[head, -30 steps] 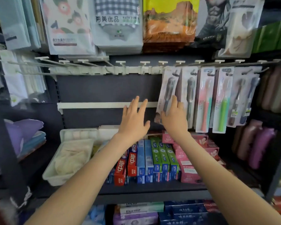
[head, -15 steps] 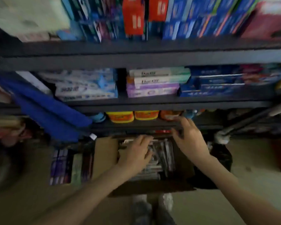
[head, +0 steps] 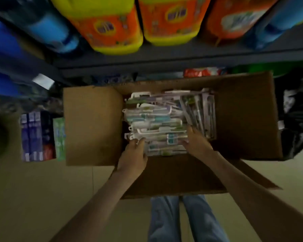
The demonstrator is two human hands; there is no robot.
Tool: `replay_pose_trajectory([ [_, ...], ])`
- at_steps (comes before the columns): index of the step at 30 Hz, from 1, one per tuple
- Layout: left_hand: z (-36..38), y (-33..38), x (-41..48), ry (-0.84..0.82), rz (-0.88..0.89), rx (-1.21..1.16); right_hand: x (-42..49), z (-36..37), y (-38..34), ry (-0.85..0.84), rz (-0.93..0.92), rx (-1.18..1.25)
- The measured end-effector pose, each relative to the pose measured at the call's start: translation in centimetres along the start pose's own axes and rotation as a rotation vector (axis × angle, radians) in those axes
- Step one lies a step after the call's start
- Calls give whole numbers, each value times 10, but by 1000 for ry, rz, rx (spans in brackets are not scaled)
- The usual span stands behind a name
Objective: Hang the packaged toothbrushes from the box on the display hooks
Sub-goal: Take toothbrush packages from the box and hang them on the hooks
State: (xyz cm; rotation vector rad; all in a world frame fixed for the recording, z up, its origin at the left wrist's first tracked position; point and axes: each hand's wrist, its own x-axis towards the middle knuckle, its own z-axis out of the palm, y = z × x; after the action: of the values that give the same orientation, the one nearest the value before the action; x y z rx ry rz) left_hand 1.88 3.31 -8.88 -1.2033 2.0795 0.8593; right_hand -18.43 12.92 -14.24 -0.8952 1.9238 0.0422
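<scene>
Lifting cleanly from the box means both hands, left hand and right hand, pinching 1 toothbrush pack at its ends, though their closure cannot be told.

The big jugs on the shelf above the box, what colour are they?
Yellow jugs with orange labels, seen in the head view.

Whole frame motion-blurred, so print on the packaged toothbrushes in the box is unreadable. Fingertips of left hand and right hand are buried in the pile; grip unclear. Orange jugs on far shelf cut off by top edge.
</scene>
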Motion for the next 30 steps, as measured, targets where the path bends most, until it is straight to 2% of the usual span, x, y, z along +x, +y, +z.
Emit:
replay_pose_trajectory([
  [4,26,-4,34,-30,1,1,45,27,1,11,-34,-65],
  [10,49,-4,51,-70,-3,-10,53,33,4,121,-51,-270],
  [14,52,-3,50,-140,-17,-81,48,32,13,175,35,-145],
  [17,47,5,51,1,2,76,46,31,31,197,66,-4],
  [19,43,13,57,113,48,150,48,28,42,275,48,46],
  [21,41,21,69,166,137,195,55,23,51,374,67,10],
  [24,43,33,91,191,231,228,73,18,67,472,194,-6],
  [27,49,47,108,177,262,237,95,20,83,442,262,127],
  [30,62,53,118,127,267,224,114,30,92,328,238,325],
])
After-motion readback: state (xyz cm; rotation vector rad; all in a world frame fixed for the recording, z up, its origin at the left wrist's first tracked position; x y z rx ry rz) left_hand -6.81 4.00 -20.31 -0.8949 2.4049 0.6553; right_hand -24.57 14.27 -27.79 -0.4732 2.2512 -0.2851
